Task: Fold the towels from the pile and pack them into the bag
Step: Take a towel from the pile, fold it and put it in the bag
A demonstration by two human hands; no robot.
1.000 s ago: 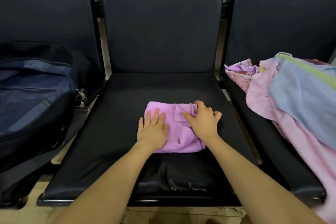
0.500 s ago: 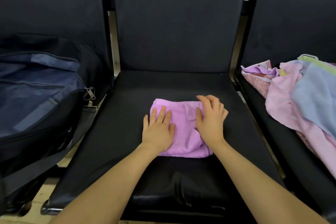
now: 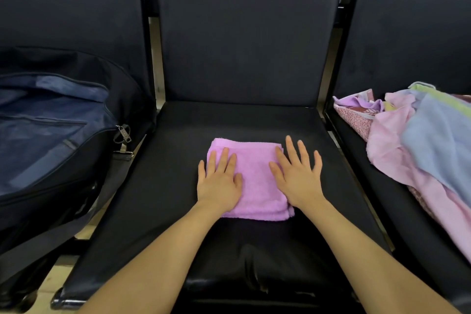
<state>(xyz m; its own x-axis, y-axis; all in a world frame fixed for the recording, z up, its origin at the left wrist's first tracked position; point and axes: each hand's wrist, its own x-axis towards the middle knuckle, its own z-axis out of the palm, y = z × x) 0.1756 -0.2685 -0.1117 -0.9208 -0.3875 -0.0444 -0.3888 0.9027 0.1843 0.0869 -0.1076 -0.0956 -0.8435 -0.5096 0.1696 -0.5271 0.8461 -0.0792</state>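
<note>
A folded purple towel (image 3: 254, 181) lies flat on the middle black seat (image 3: 178, 135). My left hand (image 3: 220, 181) presses on its left part with straight fingers. My right hand (image 3: 297, 177) lies flat with spread fingers over its right edge, partly on the seat. On the right seat sits the pile of towels (image 3: 420, 140), pink, light blue and patterned ones bunched together. An open dark blue bag (image 3: 48, 135) rests on the left seat, its inside showing.
The three black seats have tall backrests (image 3: 244, 33) behind them. The bag's zipper pulls (image 3: 123, 135) hang at its right side, near the gap between seats. A pale floor shows below the seat's front left corner.
My right hand has flattened and spread its fingers at the towel's right edge. The towel now lies smoother and squarer. The camera has shifted slightly left.
</note>
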